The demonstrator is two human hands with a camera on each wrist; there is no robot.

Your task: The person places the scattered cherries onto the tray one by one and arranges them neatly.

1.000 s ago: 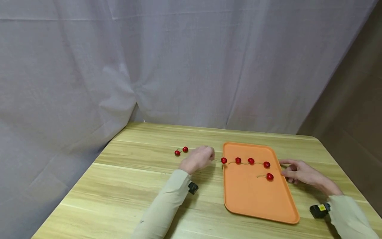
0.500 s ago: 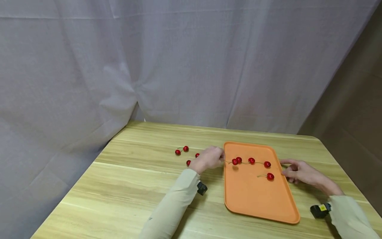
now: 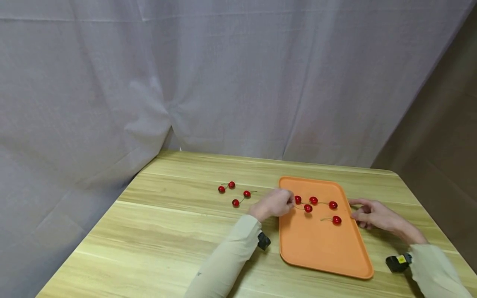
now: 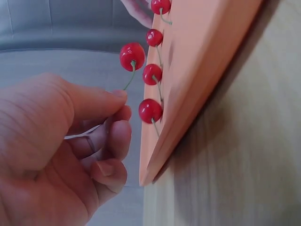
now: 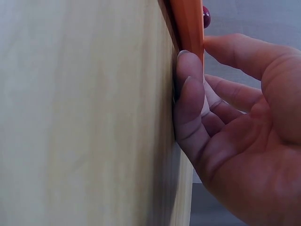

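A pair of red cherries [image 3: 302,204] joined by their stems hangs just past the fingertips of the left hand [image 3: 273,203], which pinches the stem between thumb and forefinger over the near-left part of the orange tray [image 3: 316,248]; one cherry seems to touch the tray floor, though the head view is too small to be sure. Three more cherries [image 3: 328,209] lie on the tray beyond, and the right hand [image 3: 374,215] rests on the table [image 3: 149,231] with relaxed fingers touching the tray's right rim, holding nothing. Two more stemmed pairs [image 3: 234,193] lie on the wood left of the tray.
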